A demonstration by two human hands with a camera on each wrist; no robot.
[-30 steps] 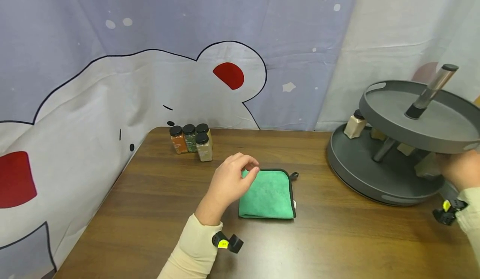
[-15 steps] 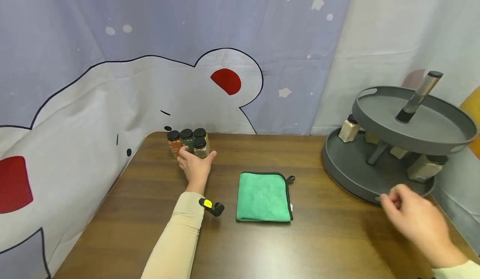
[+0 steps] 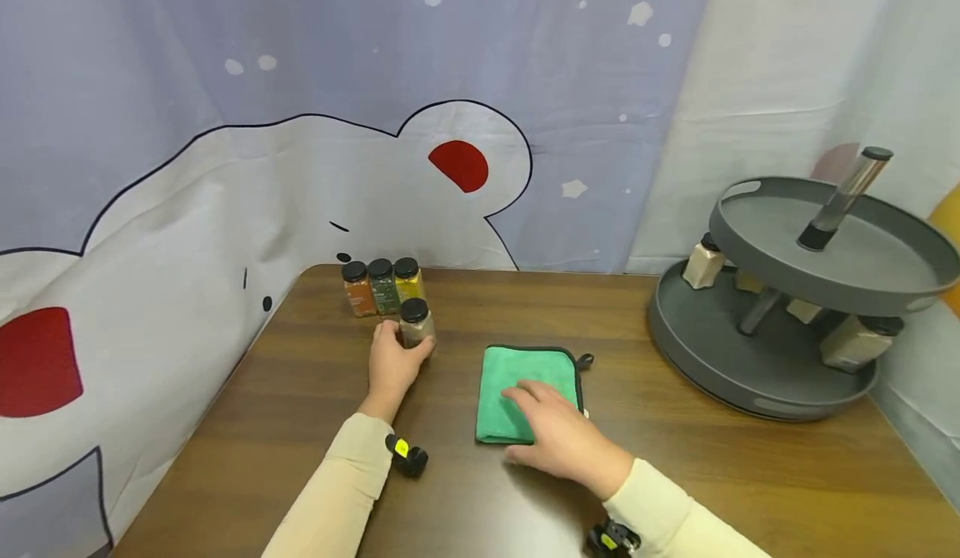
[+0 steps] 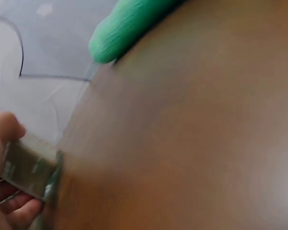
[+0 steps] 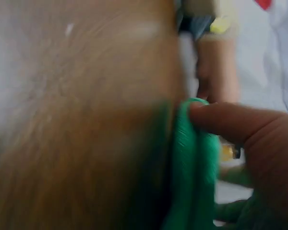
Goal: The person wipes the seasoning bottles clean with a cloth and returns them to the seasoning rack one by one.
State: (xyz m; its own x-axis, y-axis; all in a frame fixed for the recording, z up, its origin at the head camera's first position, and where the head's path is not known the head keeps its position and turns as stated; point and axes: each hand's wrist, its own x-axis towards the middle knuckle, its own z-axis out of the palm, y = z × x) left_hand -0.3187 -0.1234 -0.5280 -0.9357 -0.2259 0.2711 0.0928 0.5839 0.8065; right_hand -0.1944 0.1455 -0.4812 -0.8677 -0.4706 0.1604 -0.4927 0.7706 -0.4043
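L hand [image 3: 393, 368] has the front jar [image 3: 417, 329] btwn thumb and fingers, near 3 other jars [image 3: 385, 293]. R hand [image 3: 564, 436], fingers loosely spread, holds nothing over the green cloth [image 3: 501, 391]. Prob the pick-up bit; next needs a snug grip.

Room between cloth [image 3: 528, 366] and stand [image 3: 772, 358], upper tray [image 3: 862, 233] overhanging

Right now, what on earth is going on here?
A person's left hand grips a black-capped jar in front of three other jars on the wooden table. Their right hand is over a folded green cloth; contact is unclear. More jars sit on the lower tier of a grey two-tier rack.
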